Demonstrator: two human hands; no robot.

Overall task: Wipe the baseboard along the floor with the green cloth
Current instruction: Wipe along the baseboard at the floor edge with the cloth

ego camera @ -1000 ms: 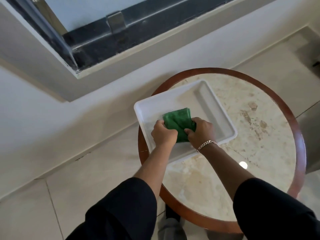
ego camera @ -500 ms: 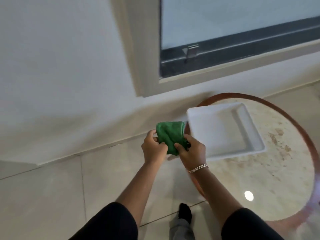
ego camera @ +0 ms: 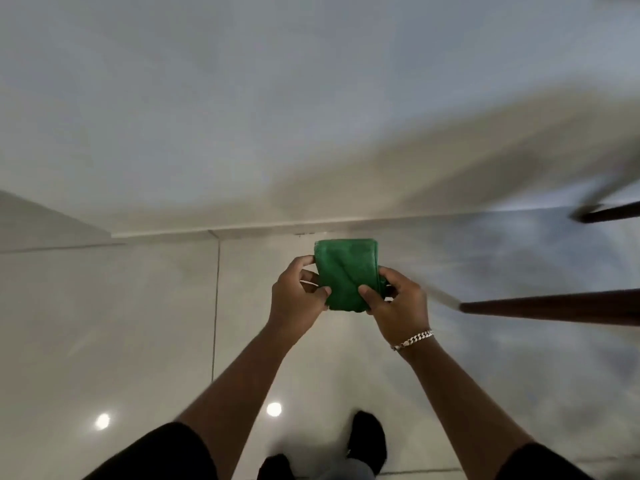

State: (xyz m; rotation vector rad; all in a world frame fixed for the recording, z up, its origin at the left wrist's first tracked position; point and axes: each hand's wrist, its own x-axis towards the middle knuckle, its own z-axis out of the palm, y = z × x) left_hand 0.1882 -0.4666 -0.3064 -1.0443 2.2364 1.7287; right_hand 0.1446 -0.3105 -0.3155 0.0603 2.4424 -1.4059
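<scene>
A folded green cloth (ego camera: 346,273) is held in mid-air in front of me, above the floor. My left hand (ego camera: 296,294) grips its left edge and my right hand (ego camera: 398,303), with a chain bracelet on the wrist, grips its lower right edge. The pale baseboard (ego camera: 263,229) runs across the view where the wall meets the tiled floor, just beyond the cloth. The cloth is not touching it.
Dark wooden table legs (ego camera: 554,306) stick into view at the right, blurred by motion. Glossy light floor tiles (ego camera: 121,323) spread to the left and below. A wall corner juts out at the far left (ego camera: 55,220). My dark shoes (ego camera: 367,438) show at the bottom.
Both hands lifted the cloth out of the white tray and carried it left, off the round table. The view swung down to the floor and baseboard; tray and window left the frame.
</scene>
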